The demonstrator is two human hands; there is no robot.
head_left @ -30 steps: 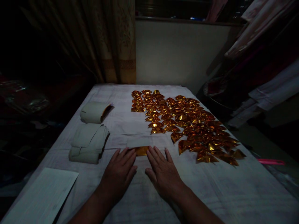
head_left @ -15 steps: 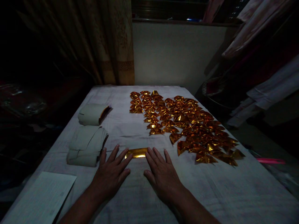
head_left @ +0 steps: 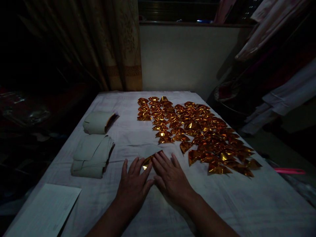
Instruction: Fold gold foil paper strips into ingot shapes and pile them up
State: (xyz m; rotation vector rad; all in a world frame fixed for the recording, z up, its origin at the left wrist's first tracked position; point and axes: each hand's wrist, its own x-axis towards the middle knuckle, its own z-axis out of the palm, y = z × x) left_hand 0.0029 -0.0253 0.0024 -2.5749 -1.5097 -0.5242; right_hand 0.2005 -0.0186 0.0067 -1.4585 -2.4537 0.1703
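Observation:
A small gold foil strip (head_left: 148, 160) lies slanted on the white cloth, partly hidden under my fingers. My left hand (head_left: 134, 182) rests palm down with its fingers apart, the index finger touching the strip's lower left part. Flat over the strip's right part lies my right hand (head_left: 171, 176), its thumb and little-finger side spread from the middle fingers. Beyond the hands, many folded gold foil pieces (head_left: 197, 131) stand in rows toward the right. Two stacks of pale paper, an upper one (head_left: 97, 121) and a lower one (head_left: 90, 156), sit at the left.
A pale sheet or booklet (head_left: 46, 210) lies at the table's near left. The white cloth (head_left: 125, 131) covers the table. A curtain (head_left: 123, 49) and wall (head_left: 187, 56) stand behind it. Pale clothes (head_left: 291, 89) hang at the right, above a pink object (head_left: 290, 171).
My left hand has moved right, closer to my right hand. The gold strip, earlier level, is now slanted with its right end farther away and less of it showing.

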